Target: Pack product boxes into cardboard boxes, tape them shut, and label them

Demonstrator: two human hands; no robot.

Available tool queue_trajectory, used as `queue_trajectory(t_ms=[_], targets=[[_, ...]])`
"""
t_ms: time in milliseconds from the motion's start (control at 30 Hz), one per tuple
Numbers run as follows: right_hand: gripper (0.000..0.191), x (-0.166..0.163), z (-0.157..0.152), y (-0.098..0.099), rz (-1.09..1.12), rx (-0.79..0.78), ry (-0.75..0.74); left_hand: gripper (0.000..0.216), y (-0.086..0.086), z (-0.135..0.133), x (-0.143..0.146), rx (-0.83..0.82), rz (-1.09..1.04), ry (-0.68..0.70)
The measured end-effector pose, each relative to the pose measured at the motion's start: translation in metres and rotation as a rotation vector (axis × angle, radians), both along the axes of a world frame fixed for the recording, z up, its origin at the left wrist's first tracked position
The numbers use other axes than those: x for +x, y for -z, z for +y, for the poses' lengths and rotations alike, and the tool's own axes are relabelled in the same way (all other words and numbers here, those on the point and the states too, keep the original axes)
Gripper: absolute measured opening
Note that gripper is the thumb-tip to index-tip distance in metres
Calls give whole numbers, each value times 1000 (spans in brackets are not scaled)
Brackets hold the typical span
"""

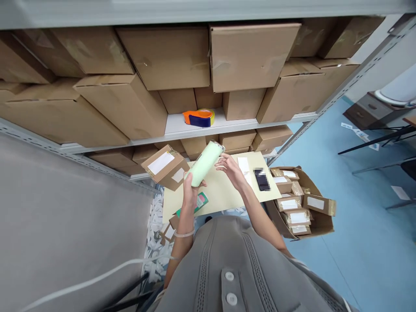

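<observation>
My left hand (190,190) is closed around the lower end of a pale green cylinder-shaped bottle (205,163), held tilted up to the right over a cream sheet (224,190) that serves as a work surface. My right hand (229,169) is at the bottle's upper end, fingers slightly curled and apart, touching or nearly touching its cap. Under my left hand lies a small green and pink packet (200,202). A labelled small cardboard box (166,167) sits just left of the bottle. A dark phone (261,179) and a white slip (243,166) lie on the sheet at right.
Metal shelves hold many plain cardboard boxes (123,102). An orange and blue tape dispenser (199,117) sits on the middle shelf. An open carton (320,221) full of several small labelled parcels stands on the blue floor at right. Grey wall at left, desk legs far right.
</observation>
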State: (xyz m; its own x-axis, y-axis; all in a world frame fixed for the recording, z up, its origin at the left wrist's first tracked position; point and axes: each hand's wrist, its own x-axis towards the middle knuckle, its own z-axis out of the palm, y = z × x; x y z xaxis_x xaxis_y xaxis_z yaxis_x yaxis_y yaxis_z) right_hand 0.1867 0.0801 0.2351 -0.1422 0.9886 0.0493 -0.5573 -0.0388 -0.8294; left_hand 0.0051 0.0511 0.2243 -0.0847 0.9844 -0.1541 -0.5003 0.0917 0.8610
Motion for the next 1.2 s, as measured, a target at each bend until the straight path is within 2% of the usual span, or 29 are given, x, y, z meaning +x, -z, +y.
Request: queue_trajectory(t_ms=[100, 167, 233, 333, 433, 500, 567, 633, 767, 867, 933, 1000, 1100, 1200], targets=[[42, -19, 1, 6, -58, 41, -25, 45, -11, -3, 14, -198, -323, 145], [49, -27, 0, 10, -38, -4, -163, 45, -18, -8, 20, -271, -495, 279], [52, -31, -3, 11, 5, -79, -268, 42, -23, -13, 24, -301, -579, 365], [46, -30, -6, 5, 96, -148, -230, 35, -25, -21, 27, -309, -521, 406], [42, -30, -8, -3, 145, -149, -166, 34, -26, -24, 25, -285, -401, 463], [42, -31, -10, -8, 141, -140, -150, 43, -27, -24, 24, -250, -348, 535], [43, -32, -14, -12, 119, -129, -117, 60, -25, -22, 23, -184, -284, 570], [43, -33, -18, -16, 86, -108, -37, 72, -21, -20, 23, -76, -158, 499], [47, -36, -21, -23, 4, -97, 194, 61, -6, -18, 31, 172, 286, 165], [54, -40, -22, -24, -50, -127, 277, 67, -1, -20, 40, 314, 475, 69], [58, -43, -24, -22, -79, -116, 318, 66, -2, -21, 46, 331, 449, 34], [57, -45, -25, -21, -98, -94, 349, 60, -5, -23, 48, 272, 369, 14], [39, -37, -24, -19, -109, -54, 306, 47, -11, -24, 42, 134, 161, 70], [19, -15, -14, -23, -99, -27, 276, 38, -16, -26, 30, 40, -53, 175]])
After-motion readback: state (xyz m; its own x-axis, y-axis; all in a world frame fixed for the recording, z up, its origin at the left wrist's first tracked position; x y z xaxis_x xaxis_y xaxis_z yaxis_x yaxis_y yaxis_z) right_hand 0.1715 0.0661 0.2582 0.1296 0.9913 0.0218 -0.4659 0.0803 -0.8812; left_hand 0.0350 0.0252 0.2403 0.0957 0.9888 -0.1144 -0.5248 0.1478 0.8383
